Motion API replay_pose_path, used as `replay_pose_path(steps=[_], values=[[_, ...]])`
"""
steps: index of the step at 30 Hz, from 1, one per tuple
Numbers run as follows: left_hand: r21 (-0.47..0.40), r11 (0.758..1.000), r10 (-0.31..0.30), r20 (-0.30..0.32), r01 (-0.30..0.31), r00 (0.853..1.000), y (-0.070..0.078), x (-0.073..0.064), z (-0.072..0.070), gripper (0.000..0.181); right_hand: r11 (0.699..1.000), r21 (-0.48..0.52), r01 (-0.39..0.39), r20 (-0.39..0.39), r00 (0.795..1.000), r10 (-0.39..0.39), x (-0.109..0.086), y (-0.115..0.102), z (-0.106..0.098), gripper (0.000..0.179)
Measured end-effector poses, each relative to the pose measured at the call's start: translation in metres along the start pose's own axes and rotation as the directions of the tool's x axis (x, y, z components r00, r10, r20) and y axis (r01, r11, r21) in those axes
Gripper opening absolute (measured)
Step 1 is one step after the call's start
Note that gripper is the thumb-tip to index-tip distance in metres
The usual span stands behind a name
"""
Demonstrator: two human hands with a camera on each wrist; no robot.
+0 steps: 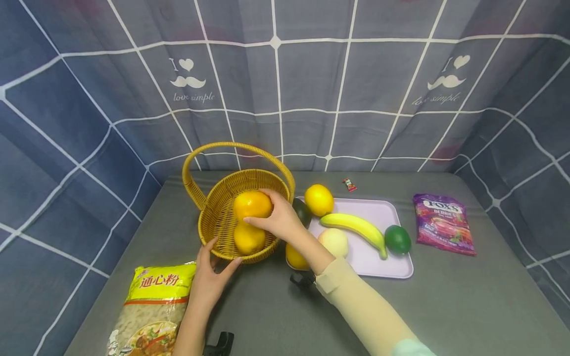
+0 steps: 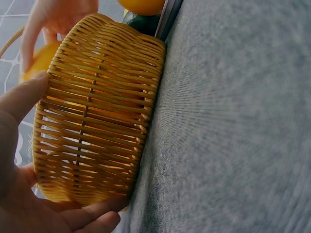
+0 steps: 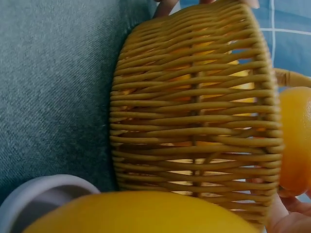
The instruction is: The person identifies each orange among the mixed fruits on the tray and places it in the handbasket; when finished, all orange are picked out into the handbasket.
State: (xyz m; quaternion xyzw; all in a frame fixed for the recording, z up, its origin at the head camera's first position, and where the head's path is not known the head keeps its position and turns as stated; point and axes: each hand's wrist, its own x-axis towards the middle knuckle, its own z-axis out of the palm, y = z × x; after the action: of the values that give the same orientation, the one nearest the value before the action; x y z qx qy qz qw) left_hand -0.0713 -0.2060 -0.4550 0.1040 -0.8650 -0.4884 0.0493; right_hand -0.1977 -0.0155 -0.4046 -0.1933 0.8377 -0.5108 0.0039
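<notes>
- While the left hand [image 1: 209, 282] steadies the woven basket [image 1: 213, 217] by its near wall, thumb and fingers spread against the wicker, the right hand [image 1: 278, 215] holds an orange [image 1: 252, 204] over the basket's opening, fingers curled round the fruit.
- A second yellow fruit [image 1: 248, 238] already lies inside the basket.
- The step in hand appears to be setting the orange into the basket; next, the fingers would likely need to loosen once it rests inside.
- Beside the basket, a lilac tray [image 1: 392, 269] bears a banana [image 1: 356, 228], a lime [image 1: 398, 239], a peach [image 1: 334, 242] and a lemon [image 1: 318, 200].
</notes>
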Motion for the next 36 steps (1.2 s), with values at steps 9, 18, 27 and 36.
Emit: replay_pose_path(steps=[9, 18, 27, 36], values=[[-0.003, 1.000, 0.016, -0.004, -0.016, 1.000, -0.001, 0.001, -0.001, 0.086, 0.997, -0.074, -0.024, -0.001, 1.000, 0.024, 0.017, 0.003, 0.013, 0.085], [-0.001, 1.000, 0.023, -0.011, -0.023, 1.000, -0.003, 0.001, 0.000, 0.086, 0.983, -0.132, -0.129, 0.013, 0.991, 0.132, 0.032, 0.006, 0.025, 0.088], [-0.005, 1.000, 0.020, -0.002, -0.020, 1.000, -0.002, 0.000, -0.001, 0.086, 0.977, -0.178, -0.113, 0.048, 0.991, 0.123, 0.033, 0.007, 0.024, 0.067], [0.002, 1.000, 0.021, -0.005, -0.021, 1.000, -0.004, 0.000, 0.000, 0.086, 0.981, -0.175, -0.086, 0.064, 0.993, 0.099, 0.027, 0.004, 0.020, 0.070]])
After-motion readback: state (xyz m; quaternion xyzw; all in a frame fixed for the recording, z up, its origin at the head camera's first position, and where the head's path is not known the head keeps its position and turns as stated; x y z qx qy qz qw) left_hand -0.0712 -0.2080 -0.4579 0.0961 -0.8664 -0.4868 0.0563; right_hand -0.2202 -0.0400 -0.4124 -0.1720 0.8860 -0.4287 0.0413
